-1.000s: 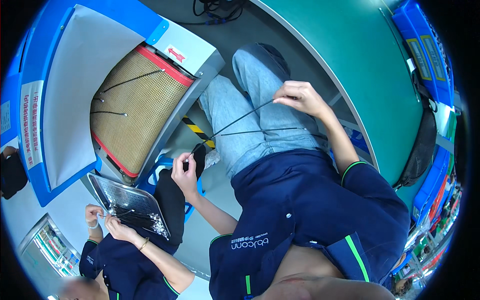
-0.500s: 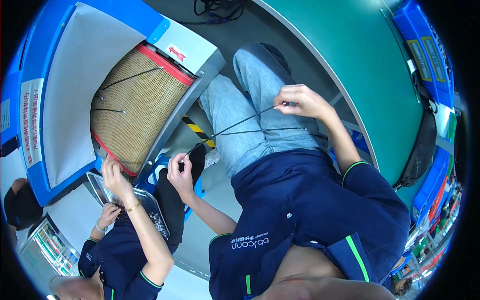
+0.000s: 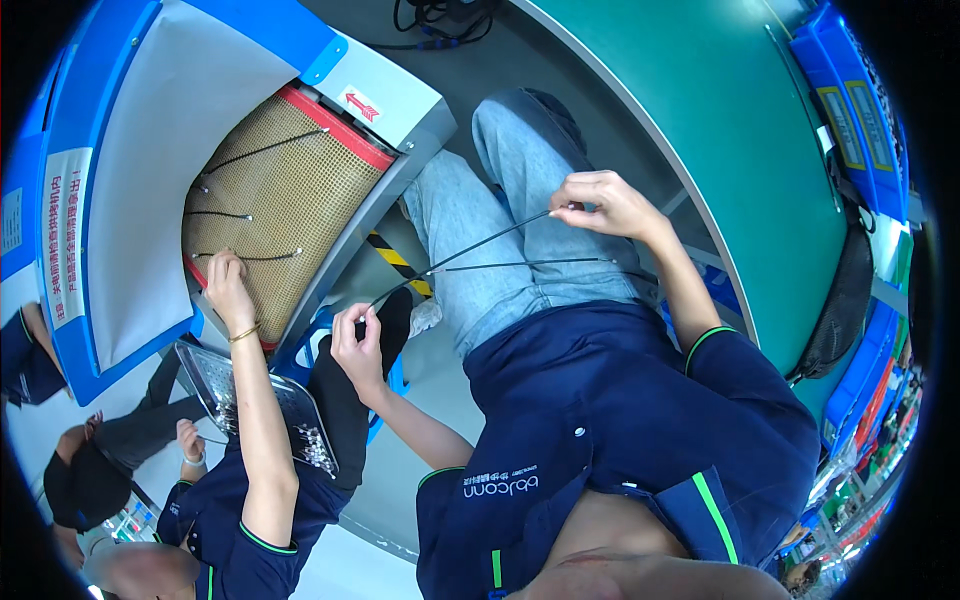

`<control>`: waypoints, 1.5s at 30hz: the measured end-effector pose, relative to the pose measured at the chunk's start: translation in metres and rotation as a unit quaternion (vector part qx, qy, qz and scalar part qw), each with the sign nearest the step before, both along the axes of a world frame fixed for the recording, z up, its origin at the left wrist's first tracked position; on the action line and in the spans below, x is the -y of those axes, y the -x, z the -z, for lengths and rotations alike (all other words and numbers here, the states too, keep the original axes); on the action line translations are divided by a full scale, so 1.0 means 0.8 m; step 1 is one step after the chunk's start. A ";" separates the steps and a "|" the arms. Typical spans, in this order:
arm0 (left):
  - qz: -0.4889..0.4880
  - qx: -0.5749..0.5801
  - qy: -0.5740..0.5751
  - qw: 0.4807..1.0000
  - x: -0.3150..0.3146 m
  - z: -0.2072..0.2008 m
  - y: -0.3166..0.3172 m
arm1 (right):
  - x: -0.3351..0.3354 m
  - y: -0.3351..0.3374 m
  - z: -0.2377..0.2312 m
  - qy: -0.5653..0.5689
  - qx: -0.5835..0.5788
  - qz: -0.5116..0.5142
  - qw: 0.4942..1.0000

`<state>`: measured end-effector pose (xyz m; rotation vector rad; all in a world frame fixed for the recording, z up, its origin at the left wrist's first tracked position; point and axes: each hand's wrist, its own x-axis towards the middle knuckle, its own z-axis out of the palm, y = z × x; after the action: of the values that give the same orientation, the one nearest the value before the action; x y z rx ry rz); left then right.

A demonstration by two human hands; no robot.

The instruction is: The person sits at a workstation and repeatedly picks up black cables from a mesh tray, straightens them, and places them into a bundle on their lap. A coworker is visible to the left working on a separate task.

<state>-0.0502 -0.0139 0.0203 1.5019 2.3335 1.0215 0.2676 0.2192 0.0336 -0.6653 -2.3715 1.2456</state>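
A thin black cable (image 3: 490,240) is stretched slantwise above my lap. My left hand (image 3: 358,345) pinches its lower end between thumb and fingertips. The other end is gripped in my right hand (image 3: 608,203), whose fingers hide the tip. Across my jeans lies a second black cable (image 3: 570,261), under the held one and touched by neither hand. On my left, a co-worker's hand (image 3: 230,290) is at a third cable (image 3: 270,256) on the tan mesh belt (image 3: 290,180).
A white-and-blue machine housing (image 3: 190,90) surrounds the belt. On the co-worker's lap rests a metal tray (image 3: 285,400) of small parts. A green tabletop (image 3: 720,110) curves along my right, with blue bins (image 3: 850,100) and a black pouch (image 3: 840,300).
The co-worker's hand has moved up onto the belt, and another cable now lies there. The co-worker's other hand has left the tray. My hands have hardly moved.
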 end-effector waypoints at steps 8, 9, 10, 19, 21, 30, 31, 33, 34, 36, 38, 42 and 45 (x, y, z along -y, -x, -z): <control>0.006 -0.014 -0.006 1.000 -0.003 -0.009 0.003 | -0.003 0.004 0.003 0.002 0.025 -0.047 0.999; 0.013 -0.015 -0.010 1.000 -0.006 -0.011 0.005 | -0.003 0.005 0.003 -0.003 0.026 -0.048 0.999; 0.020 -0.017 -0.016 1.000 -0.013 -0.013 0.011 | -0.005 0.009 0.002 -0.038 0.014 -0.035 0.999; 0.014 -0.098 -0.021 0.995 -0.100 -0.031 0.155 | -0.017 0.131 -0.003 -0.185 -0.050 0.027 0.981; 0.024 -0.088 0.017 0.996 -0.124 -0.026 0.195 | -0.016 0.167 0.014 -0.203 -0.074 0.057 0.975; 0.072 -0.166 0.074 0.981 -0.181 0.016 0.299 | -0.017 0.256 0.055 -0.243 -0.048 0.135 0.959; 0.066 -0.167 0.090 0.980 -0.185 0.018 0.299 | -0.018 0.257 0.056 -0.248 -0.039 0.135 0.959; 0.057 -0.193 0.073 0.977 -0.187 0.015 0.300 | -0.018 0.256 0.053 -0.247 -0.049 0.133 0.959; 0.057 -0.213 0.040 0.975 -0.189 0.014 0.298 | -0.018 0.248 0.043 -0.241 -0.063 0.133 0.959; 0.048 -0.247 -0.014 0.968 -0.187 0.003 0.287 | -0.007 0.221 0.034 -0.206 -0.068 0.125 0.968; 0.014 -0.226 -0.067 0.972 -0.183 -0.022 0.231 | 0.009 0.176 0.035 -0.151 -0.051 0.117 0.980; 0.026 -0.079 -0.101 0.991 -0.130 -0.032 0.102 | 0.061 0.091 0.066 -0.028 0.158 0.013 0.987; 0.127 0.028 0.014 0.991 -0.092 0.021 0.017 | 0.090 0.056 0.079 0.049 0.261 -0.065 0.962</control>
<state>-0.0636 0.0596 0.0037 1.6828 2.0448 0.9483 0.2226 0.1468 -0.0292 -0.9854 -2.8262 1.3829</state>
